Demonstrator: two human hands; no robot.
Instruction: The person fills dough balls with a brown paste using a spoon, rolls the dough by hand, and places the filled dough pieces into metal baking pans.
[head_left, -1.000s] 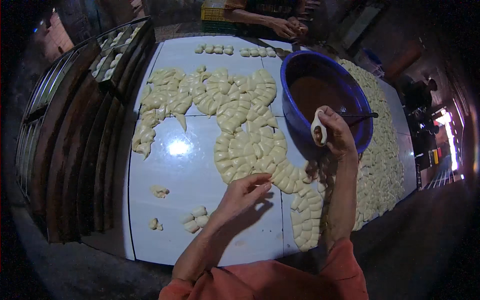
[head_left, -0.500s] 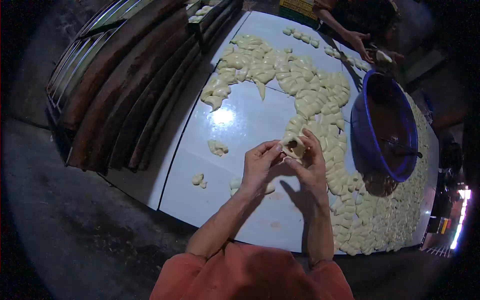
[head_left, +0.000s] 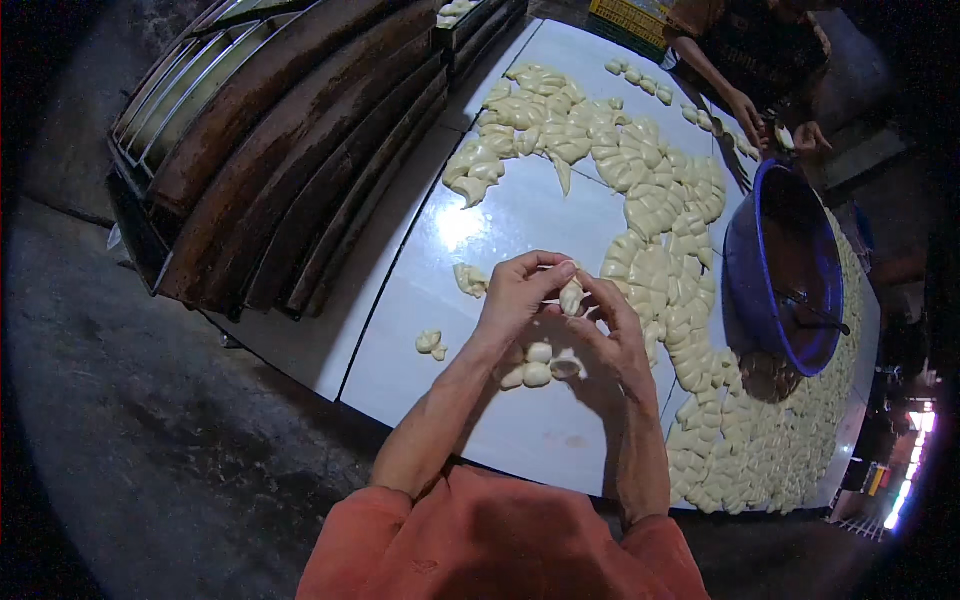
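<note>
Above the white tabletop, my left hand (head_left: 520, 297) and my right hand (head_left: 615, 328) meet on one small piece of pale dough (head_left: 571, 298). Fingertips and thumbs of both are closed on it, and its top is pinched together between them. Part of the piece is hidden by my fingers. Just below my hands sit several smooth, rounded dough pieces (head_left: 537, 374), partly covered by my left wrist. Two dough scraps, one (head_left: 470, 279) beside my left hand and another (head_left: 431, 344) farther left, lie on the table. Many flattened dough pieces (head_left: 640, 185) spread beyond and right of my hands.
A blue basin (head_left: 737, 262) with brown filling (head_left: 795, 240) and a dark-handled utensil (head_left: 822, 318) stands at the right on the dough pieces. Stacked dark trays (head_left: 300, 160) fill the left side. Across the table, a co-worker's hands (head_left: 748, 118) work near a row of dough pieces (head_left: 640, 80).
The dough piece showed a dark hollow before; now it is drawn together and pinched narrow. The view has shifted, showing more of the rounded pieces below my hands.
</note>
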